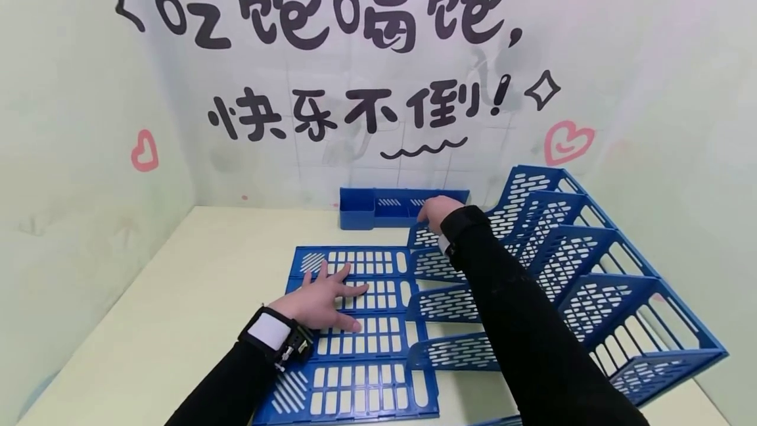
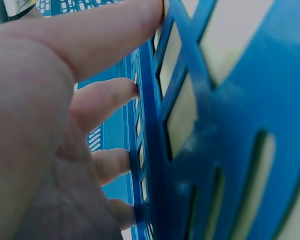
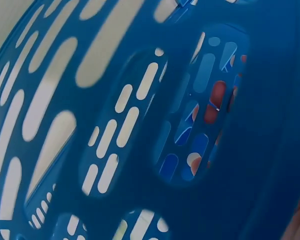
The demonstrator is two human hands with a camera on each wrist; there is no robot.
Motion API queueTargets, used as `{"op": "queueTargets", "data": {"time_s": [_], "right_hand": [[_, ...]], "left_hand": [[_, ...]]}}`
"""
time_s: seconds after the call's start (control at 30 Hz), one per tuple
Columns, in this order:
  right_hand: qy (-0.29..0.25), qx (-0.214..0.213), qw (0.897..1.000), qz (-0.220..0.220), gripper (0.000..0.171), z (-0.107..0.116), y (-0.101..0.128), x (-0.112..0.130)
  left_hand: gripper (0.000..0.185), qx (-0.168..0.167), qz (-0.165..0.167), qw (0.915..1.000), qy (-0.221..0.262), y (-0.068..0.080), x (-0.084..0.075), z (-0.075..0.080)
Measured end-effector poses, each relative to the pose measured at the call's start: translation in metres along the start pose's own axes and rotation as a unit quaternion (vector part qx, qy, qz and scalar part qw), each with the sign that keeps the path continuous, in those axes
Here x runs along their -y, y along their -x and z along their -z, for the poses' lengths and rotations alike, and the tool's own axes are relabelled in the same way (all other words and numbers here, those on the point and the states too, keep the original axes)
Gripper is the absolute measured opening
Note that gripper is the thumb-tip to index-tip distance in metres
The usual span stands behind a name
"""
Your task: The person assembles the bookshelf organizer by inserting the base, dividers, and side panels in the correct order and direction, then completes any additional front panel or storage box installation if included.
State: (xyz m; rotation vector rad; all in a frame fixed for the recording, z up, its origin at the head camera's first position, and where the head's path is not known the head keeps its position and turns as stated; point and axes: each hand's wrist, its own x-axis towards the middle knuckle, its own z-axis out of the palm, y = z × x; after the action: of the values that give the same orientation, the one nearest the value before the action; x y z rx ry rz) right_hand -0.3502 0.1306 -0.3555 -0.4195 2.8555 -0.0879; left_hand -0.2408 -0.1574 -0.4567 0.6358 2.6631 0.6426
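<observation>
A blue plastic file rack [image 1: 597,232] with several slotted dividers stands on the right of the table. Flat blue lattice panels [image 1: 361,383] lie joined in a row along its left side. My left hand [image 1: 322,301] rests on these panels with fingers spread; in the left wrist view its fingertips [image 2: 121,162] touch the lattice. My right hand [image 1: 440,212] is at the far end, its bent fingers gripping the edge of the farthest divider [image 1: 424,236]. Slotted blue plastic [image 3: 210,210] fills the right wrist view, and only a sliver of that hand shows at the right edge.
Behind the panels, a small blue compartment box [image 1: 357,209] stands against the back wall. The pale yellow table [image 1: 195,281] is walled at the back and both sides. My right forearm crosses over the rack and hides part of its dividers.
</observation>
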Motion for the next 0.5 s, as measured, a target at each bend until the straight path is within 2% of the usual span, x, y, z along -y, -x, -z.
{"op": "queueTargets", "data": {"time_s": [0.13,0.3,0.4,0.5], "right_hand": [[-0.014,-0.016,1.0,0.003,0.047,-0.003,-0.001,0.005],[-0.037,-0.035,0.998,0.045,0.044,-0.005,-0.008,0.026],[-0.046,-0.034,0.997,0.053,0.043,-0.005,-0.007,0.04],[-0.02,-0.058,0.996,0.063,0.036,-0.002,0.001,0.046]], "left_hand": [[0.077,0.0,0.0,1.0,0.002,0.002,-0.002,0.002],[0.076,0.002,-0.001,1.0,0.005,0.001,-0.007,0.004],[0.078,0.0,0.002,0.9999,0.012,-0.004,-0.009,-0.001],[0.079,-0.004,0.006,0.9999,0.012,-0.006,-0.008,-0.009]]}}
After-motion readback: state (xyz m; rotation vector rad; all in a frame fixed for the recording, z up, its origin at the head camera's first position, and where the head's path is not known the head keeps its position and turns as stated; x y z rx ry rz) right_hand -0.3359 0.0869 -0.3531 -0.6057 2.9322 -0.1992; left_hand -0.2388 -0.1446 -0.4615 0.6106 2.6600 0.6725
